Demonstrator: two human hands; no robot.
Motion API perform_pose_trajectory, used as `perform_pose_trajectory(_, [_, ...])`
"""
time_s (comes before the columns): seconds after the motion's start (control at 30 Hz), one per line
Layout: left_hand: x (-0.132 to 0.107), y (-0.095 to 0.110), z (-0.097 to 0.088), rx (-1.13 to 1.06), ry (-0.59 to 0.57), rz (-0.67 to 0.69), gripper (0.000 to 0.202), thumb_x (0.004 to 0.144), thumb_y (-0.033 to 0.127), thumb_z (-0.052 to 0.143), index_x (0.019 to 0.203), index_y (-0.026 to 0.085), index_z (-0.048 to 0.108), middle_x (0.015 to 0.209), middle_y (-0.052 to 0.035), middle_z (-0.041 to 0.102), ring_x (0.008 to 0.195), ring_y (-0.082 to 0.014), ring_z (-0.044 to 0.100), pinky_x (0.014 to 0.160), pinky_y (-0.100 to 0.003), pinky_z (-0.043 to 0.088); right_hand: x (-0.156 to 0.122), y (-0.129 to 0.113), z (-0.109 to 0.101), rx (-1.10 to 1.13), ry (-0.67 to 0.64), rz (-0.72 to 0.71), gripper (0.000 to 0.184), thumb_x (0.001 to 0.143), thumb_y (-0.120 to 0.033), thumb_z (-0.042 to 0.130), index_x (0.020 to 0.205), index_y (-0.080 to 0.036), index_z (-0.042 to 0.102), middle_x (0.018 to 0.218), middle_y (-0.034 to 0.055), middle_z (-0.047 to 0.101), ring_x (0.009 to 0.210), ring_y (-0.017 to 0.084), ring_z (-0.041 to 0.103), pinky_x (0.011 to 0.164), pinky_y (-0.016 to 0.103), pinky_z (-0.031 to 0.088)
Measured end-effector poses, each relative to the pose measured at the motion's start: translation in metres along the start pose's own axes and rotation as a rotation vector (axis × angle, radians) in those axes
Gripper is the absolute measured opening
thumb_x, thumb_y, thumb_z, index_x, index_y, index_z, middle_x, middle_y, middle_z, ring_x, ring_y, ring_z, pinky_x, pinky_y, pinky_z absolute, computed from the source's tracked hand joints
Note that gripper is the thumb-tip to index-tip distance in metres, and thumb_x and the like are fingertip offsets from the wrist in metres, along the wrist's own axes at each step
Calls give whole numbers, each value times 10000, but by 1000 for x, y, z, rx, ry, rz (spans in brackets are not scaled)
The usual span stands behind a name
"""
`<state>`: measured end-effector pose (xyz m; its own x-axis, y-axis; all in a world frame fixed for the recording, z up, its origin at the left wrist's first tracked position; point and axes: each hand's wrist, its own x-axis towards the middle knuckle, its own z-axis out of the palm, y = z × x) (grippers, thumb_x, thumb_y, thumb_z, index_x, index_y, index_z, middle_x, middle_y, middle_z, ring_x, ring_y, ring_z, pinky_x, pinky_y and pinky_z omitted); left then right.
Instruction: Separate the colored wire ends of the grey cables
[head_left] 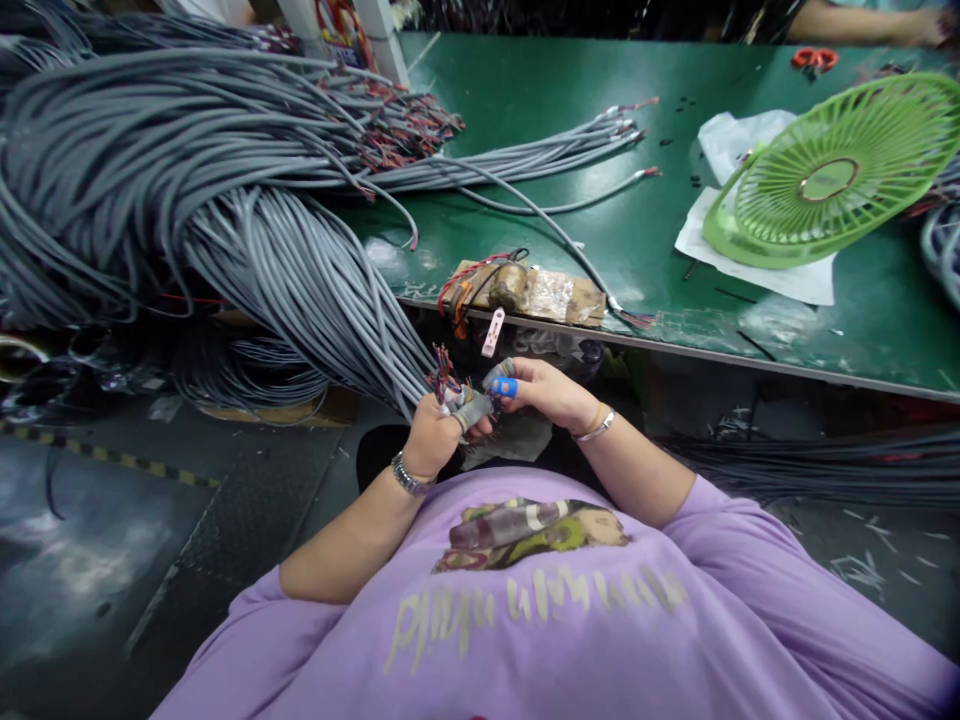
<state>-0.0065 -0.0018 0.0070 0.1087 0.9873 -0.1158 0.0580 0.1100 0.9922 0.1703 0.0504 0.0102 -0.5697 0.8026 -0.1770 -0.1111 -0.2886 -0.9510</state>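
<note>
A thick bundle of grey cables [322, 290] droops over the table's front edge toward my lap. My left hand [442, 430], with grey wrapping on the thumb, is closed around a cable end where thin coloured wires [444, 372] fan out. My right hand [536, 390] meets it from the right, fingers pinched at the wire ends; grey and blue wraps cover its fingertips. What exactly sits between the right fingers is too small to tell. Just beyond both hands, a small pale tag [493, 333] hangs at the table edge.
On the green table [450, 80] more grey cables [525, 155] lie with stripped ends pointing right. A taped wooden block [547, 292] with wires sits at the front edge. To the right stand a green fan [832, 180] and orange-handled scissors [814, 60]. Another person's arm [862, 22] shows opposite.
</note>
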Motion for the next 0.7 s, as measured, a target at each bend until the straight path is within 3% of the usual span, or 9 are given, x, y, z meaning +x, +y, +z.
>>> perform_pose_trajectory(0.13, [1, -2, 0, -22, -1, -13, 259, 744, 340, 713, 566, 155, 685, 541, -52, 674, 469, -125, 586, 498, -228, 479, 0, 8, 5, 107, 74, -44, 392, 599, -462, 841, 724, -155, 631, 633, -30, 594, 578, 84, 497, 558, 216, 416])
perform_pose_trajectory(0.3, [0, -1, -1, 1, -42, -42, 233, 706, 335, 750, 578, 149, 695, 543, -53, 676, 475, -129, 590, 500, -234, 481, 4, 7, 14, 57, 67, -93, 354, 599, -436, 841, 675, -158, 635, 620, -25, 604, 581, 92, 496, 577, 235, 413])
perform_pose_trajectory(0.53, [-1, -5, 8, -190, 226, 46, 219, 729, 356, 719, 622, 169, 683, 551, -24, 676, 465, -129, 590, 489, -242, 481, 5, 10, 25, 159, 193, -59, 396, 594, -471, 839, 700, -160, 617, 592, -33, 573, 529, 79, 453, 524, 228, 377])
perform_pose_trajectory(0.7, [0, -3, 11, -239, 286, 47, 195, 716, 336, 721, 633, 166, 675, 534, -10, 662, 443, -113, 572, 470, -229, 468, 5, 13, 26, 230, 195, -50, 399, 596, -465, 846, 695, -157, 614, 593, -40, 557, 530, 68, 448, 534, 220, 393])
